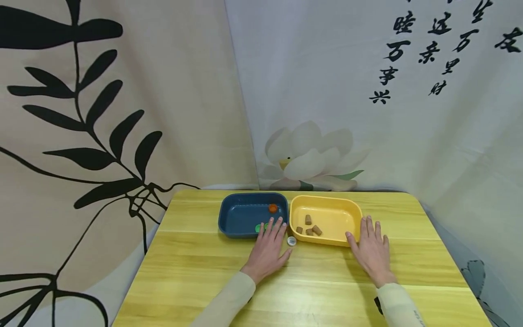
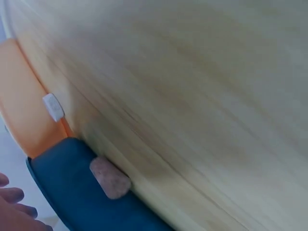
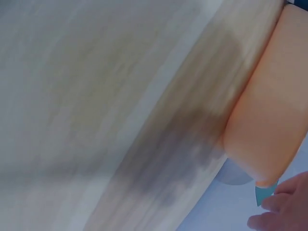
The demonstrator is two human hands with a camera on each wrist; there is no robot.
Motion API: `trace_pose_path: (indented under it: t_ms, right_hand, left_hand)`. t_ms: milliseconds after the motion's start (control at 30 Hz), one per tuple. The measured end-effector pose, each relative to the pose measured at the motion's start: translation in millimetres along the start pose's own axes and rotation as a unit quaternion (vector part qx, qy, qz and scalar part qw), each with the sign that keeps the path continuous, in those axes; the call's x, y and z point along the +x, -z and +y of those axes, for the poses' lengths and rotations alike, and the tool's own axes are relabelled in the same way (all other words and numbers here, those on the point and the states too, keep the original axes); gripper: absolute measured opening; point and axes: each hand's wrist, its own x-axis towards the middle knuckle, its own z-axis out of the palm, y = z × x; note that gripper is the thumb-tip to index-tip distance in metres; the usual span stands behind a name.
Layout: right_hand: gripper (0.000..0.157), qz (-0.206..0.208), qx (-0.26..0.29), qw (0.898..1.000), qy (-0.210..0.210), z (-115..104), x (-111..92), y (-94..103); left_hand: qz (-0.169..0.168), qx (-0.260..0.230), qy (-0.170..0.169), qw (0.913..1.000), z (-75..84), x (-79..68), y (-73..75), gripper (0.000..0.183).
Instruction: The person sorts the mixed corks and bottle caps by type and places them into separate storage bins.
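Observation:
In the head view my left hand (image 1: 266, 253) has its fingers spread toward the front edge of a dark blue tray (image 1: 241, 198), palm down. Inside that tray lie an orange cap (image 1: 273, 208) and green caps (image 1: 258, 228), partly hidden by the fingers. My right hand (image 1: 372, 254) lies at the right front corner of a yellow tray (image 1: 341, 222), fingers extended; I cannot tell whether it touches the rim. Several brown cork-like pieces (image 1: 316, 230) are in the yellow tray. A small round white-topped piece (image 1: 291, 241) is on the table by my left fingers.
The two trays stand side by side near the back edge of the wooden table (image 1: 318, 290). Behind hangs a curtain (image 1: 196, 91) with printed leaves, a flower and characters. In the left wrist view a brownish piece (image 2: 110, 177) appears against the blue tray (image 2: 72, 178).

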Motion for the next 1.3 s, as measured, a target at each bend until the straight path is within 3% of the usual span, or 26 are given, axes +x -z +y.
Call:
trace_pose_path:
  t_ms: [200,433,800,900,1100,1300]
  right_hand:
    - [0.084,-0.021,0.001,1.0,0.013,3.4,-1.6,-0.9]
    - [0.08,-0.033,0.005,0.999,0.022,3.7,-1.3,-2.8]
    - [0.078,-0.035,0.012,0.999,0.028,2.7,-2.7,-6.2]
    - [0.079,-0.036,0.016,0.999,0.028,3.0,-3.0,-6.3]
    - [0.079,-0.035,0.018,0.999,0.029,4.0,-3.0,-7.3]
    - [0.079,-0.04,0.02,0.999,0.028,3.7,-2.5,-7.0]
  left_hand:
    - [0.003,-0.027,-0.001,0.9996,-10.5,-15.5,8.5,0.074]
    - [0.018,-0.021,0.008,0.9996,-23.8,-34.8,14.5,0.068]
    - [0.077,-0.035,-0.016,0.9963,-37.5,-58.1,15.0,0.057]
    - [0.069,-0.037,-0.018,0.9968,-38.4,-61.3,15.1,0.053]
    - [0.021,-0.035,-0.017,0.999,-38.8,-63.3,12.8,0.049]
    - [0.002,-0.023,0.008,0.9997,-37.6,-61.6,6.3,0.053]
